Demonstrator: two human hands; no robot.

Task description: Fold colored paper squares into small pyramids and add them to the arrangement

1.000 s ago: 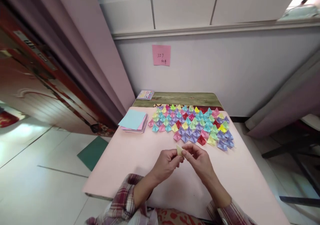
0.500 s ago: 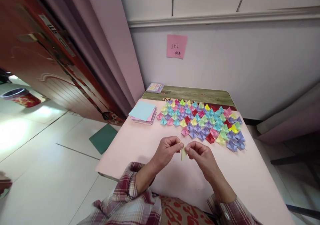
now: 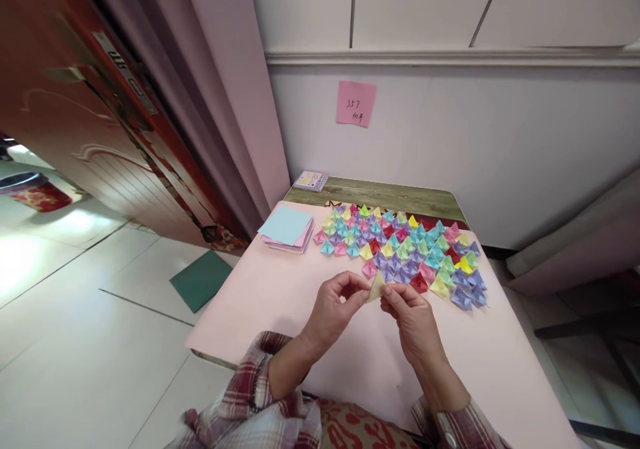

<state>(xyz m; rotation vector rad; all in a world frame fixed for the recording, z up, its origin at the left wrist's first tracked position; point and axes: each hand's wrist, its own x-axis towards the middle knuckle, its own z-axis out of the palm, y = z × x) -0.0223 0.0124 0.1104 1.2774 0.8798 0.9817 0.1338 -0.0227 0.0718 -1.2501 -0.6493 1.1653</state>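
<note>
Between our fingertips, over the pink tabletop, we pinch a small pale-yellow folded paper: our left hand closes thumb and forefinger on its left edge, and our right hand clamps its right corner. Just beyond the fingers we see a spread of colourful folded pieces packed edge to edge. Farther left of the fingers sits a stack of paper sheets, and farthest off, on the wall, a pink note.

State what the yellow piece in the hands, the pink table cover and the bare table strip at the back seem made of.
Yellow piece: probably thin matt paper; it holds sharp creases, pinched between left hand and right hand.
Pink table cover: smooth matt sheet, paper or plastic, unclear which.
Bare table strip: wood or wood-look laminate; grain streaks show.
</note>
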